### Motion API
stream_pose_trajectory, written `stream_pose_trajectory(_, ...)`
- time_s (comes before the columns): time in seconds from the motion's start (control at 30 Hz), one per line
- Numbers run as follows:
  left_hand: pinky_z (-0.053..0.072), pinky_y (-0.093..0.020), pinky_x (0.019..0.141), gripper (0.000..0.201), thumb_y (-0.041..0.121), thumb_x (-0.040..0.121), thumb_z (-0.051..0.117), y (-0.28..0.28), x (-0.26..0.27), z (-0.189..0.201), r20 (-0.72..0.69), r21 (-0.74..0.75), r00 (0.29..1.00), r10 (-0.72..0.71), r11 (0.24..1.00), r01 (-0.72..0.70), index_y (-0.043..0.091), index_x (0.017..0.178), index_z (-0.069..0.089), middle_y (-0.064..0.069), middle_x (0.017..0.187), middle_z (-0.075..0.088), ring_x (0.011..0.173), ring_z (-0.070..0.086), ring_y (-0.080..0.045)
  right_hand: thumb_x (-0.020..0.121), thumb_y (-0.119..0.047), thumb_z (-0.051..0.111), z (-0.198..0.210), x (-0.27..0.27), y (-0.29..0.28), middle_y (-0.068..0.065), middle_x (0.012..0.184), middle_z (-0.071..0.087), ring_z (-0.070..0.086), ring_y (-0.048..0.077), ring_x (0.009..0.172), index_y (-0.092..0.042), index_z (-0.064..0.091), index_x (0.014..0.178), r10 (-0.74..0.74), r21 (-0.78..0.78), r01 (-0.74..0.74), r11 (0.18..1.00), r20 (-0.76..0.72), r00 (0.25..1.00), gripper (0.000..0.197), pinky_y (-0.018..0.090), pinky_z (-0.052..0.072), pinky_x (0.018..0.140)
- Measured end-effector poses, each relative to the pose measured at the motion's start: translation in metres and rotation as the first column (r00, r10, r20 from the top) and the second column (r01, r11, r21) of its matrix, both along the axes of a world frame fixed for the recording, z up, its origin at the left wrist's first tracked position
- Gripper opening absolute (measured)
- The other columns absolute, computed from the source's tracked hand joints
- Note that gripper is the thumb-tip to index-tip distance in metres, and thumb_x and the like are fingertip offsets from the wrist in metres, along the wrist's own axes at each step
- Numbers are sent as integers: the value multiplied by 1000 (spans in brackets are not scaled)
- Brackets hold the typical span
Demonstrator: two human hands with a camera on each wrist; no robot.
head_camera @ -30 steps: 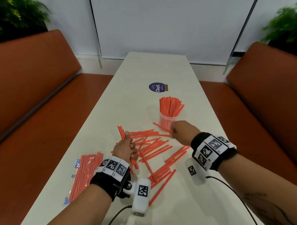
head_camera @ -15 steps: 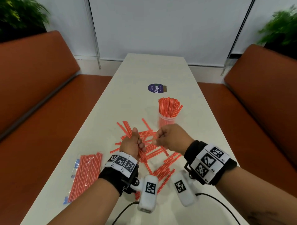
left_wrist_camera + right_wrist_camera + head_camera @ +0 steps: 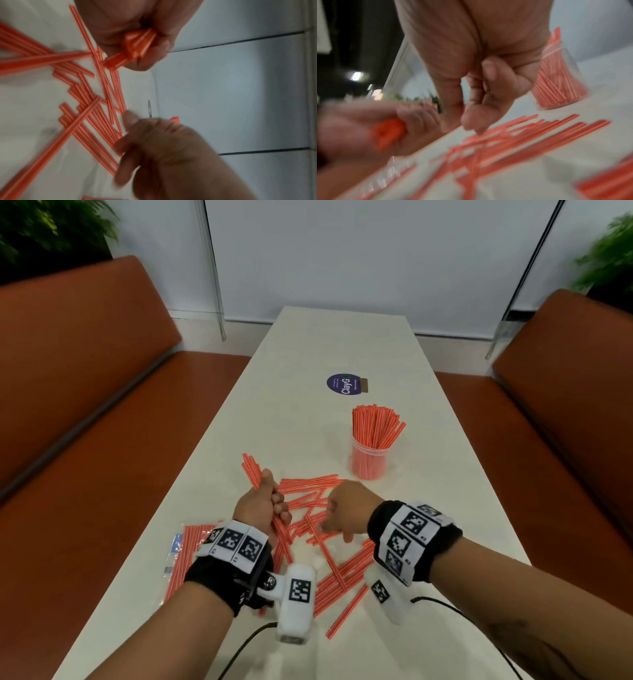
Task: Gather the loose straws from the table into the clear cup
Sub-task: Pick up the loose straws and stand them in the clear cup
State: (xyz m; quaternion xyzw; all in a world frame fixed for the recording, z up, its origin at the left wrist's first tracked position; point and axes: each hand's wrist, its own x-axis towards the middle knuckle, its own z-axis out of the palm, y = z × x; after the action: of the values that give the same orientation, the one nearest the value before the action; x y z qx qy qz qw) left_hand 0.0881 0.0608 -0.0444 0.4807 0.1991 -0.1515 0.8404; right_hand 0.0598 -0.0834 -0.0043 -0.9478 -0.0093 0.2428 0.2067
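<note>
My left hand (image 3: pixel 270 508) grips a bundle of red-and-white straws (image 3: pixel 253 470) upright-tilted above the table; the bundle (image 3: pixel 139 44) shows end-on inside its curled fingers. My right hand (image 3: pixel 337 525) hangs just to the right with fingers pointing down, empty; one fingertip (image 3: pixel 471 125) touches the loose straws (image 3: pixel 329 559) scattered on the white table (image 3: pixel 308 354). The clear cup (image 3: pixel 370 463), packed with upright straws, stands beyond the right hand and shows again as the cup (image 3: pixel 556 86) behind it.
A clear packet of straws (image 3: pixel 181 563) lies near the table's left edge. A round purple sticker (image 3: pixel 344 385) sits farther up the table. Orange benches (image 3: pixel 85 371) flank both sides; potted plants stand in the back corners.
My right hand brought a straw from near the cup to the left hand's bundle, then dropped empty onto the pile. The left hand stays closed round its bundle.
</note>
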Motion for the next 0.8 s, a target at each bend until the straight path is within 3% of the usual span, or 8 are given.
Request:
stream_pose_trajectory(0.1, 30, -11, 32, 40, 48, 90, 46, 13, -1, 1, -1, 45, 1000, -8, 999, 8, 17, 66, 40, 9, 38, 35, 29, 30, -3, 83, -29, 66, -18, -2, 7, 0, 53, 50, 47, 12, 45, -10, 46, 55, 118, -203, -131, 970, -75, 990, 40, 20, 42, 50)
stream_pose_trajectory(0.27, 26, -11, 32, 44, 54, 85, 46, 19, -3, -2, -1, 89, 999, -32, 995, 32, 17, 65, 38, 8, 39, 31, 30, 26, -4, 85, -12, 58, -29, 2, 14, 2, 50, 38, 36, 13, 43, -11, 40, 50, 127, -215, -144, 966, -94, 988, 39, 18, 32, 44)
stream_pose_trajectory(0.37, 27, -12, 32, 43, 56, 82, 48, 14, -10, -5, 25, 133, 996, -88, 988, 84, 16, 68, 40, 5, 50, 32, 33, 27, -5, 87, -14, 54, -25, 0, 9, 1, 51, 40, 38, 12, 43, -11, 42, 53, 78, -181, -93, 979, -86, 993, 37, 19, 34, 45)
stream_pose_trajectory(0.43, 28, -13, 32, 42, 55, 81, 49, 6, -14, -4, 43, 162, 992, -117, 981, 108, 14, 72, 44, 4, 56, 32, 34, 28, -4, 88, -16, 54, -13, 2, 3, 1, 52, 46, 42, 11, 43, -10, 47, 54, 1, -82, -4, 997, -31, 1000, 35, 19, 38, 48)
stream_pose_trajectory(0.53, 27, -14, 32, 38, 52, 83, 51, -11, -17, 1, 72, 205, 979, -188, 964, 170, 14, 83, 54, 4, 59, 39, 33, 30, -2, 84, -12, 57, 8, 8, -7, 3, 50, 50, 43, 9, 38, -8, 55, 58, -163, 268, 136, 954, 79, 984, 27, 17, 38, 42)
stream_pose_trajectory(0.6, 27, -13, 32, 36, 48, 87, 49, -25, -18, 6, 125, 221, 949, -289, 941, 257, 14, 80, 55, 7, 50, 48, 31, 33, -2, 83, -11, 59, 17, 7, -10, 2, 41, 49, 38, 6, 29, -10, 56, 56, -209, 451, 139, 882, 111, 972, 27, 14, 34, 36)
stream_pose_trajectory(0.67, 27, -13, 35, 38, 44, 91, 46, -37, -17, 11, 166, 236, 920, -356, 920, 314, 11, 76, 55, 4, 45, 52, 31, 35, -5, 82, -8, 61, 19, 4, -12, -4, 35, 48, 37, 4, 26, -10, 55, 56, -202, 527, 106, 844, 128, 971, 27, 12, 33, 34)
stream_pose_trajectory(0.8, 27, -15, 34, 35, 36, 97, 40, -45, -14, 23, 163, 369, 909, -384, 878, 305, 15, 69, 46, 1, 46, 39, 30, 32, -6, 80, -14, 70, 16, -1, -25, 1, 64, 53, 46, 6, 47, -15, 51, 73, -282, 648, 128, 751, 139, 949, 20, 17, 36, 44)
